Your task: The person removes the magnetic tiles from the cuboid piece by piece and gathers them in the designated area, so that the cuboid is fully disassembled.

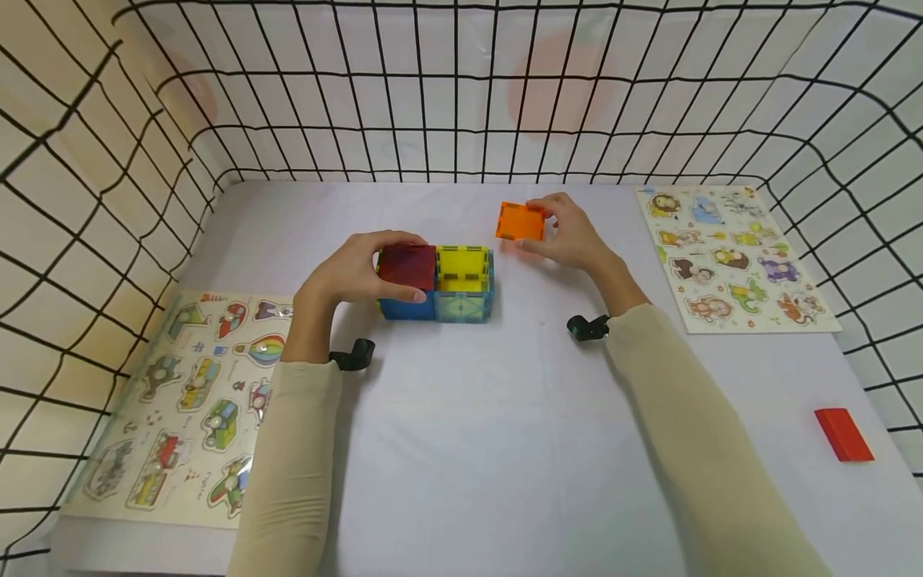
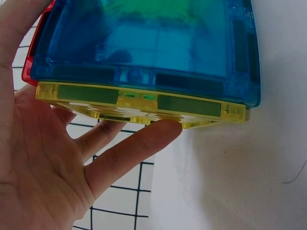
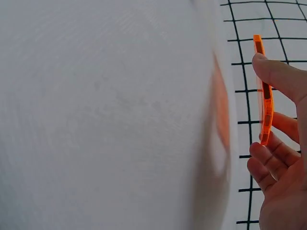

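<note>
A two-cell box of translucent magnetic tiles stands on the white table in the head view. A red tile covers its left cell; the right cell has an open top showing yellow walls. My left hand grips the left end, thumb on the near side and fingers on the far side. In the left wrist view the thumb touches a yellow tile beside a blue tile. Right of the box, my right hand pinches an orange magnetic tile by its edges, held above the table.
A vehicle picture puzzle board lies at the left, partly under the left forearm. An animal puzzle board is at the back right. A red block lies near the right edge. Black wire mesh encloses the back and sides.
</note>
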The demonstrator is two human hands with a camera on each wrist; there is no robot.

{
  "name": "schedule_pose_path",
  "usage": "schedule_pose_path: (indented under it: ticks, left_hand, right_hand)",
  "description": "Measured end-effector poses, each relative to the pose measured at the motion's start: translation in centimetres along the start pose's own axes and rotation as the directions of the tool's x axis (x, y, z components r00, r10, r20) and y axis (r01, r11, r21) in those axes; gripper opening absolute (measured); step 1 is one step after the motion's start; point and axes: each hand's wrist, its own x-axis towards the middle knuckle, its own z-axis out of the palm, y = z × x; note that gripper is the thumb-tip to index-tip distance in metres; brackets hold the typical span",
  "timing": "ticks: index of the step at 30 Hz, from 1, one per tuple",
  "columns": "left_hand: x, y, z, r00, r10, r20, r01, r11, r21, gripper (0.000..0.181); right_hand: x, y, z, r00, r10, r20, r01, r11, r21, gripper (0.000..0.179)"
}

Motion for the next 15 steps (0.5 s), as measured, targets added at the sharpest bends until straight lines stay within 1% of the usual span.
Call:
schedule_pose_path:
  ticks: [6,11,15]
  left_hand:
    - [0.0,0.0,0.0,1.0,-0.001,-0.004,0.001,1.0,0.0,0.078]
    - [0.0,0.0,0.0,1.0,-0.007,-0.001,0.007,1.0,-0.001,0.079]
    - [0.1,-0.1,0.1,1.0,-0.008,0.003,0.008,1.0,-0.004,0.079]
  right_hand:
    - [1.0,1.3,0.9,1.0,-0.003,0.009,0.003,1.0,-0.022,0.069]
    - [1.4,1.5,1.5,0.999,0.043,0.031,-0.041,0.998,-0.05,0.069]
    - [1.8,1.7,1.8,0.997,0.056,0.047,-0.051,0.995,-0.088,0.069]
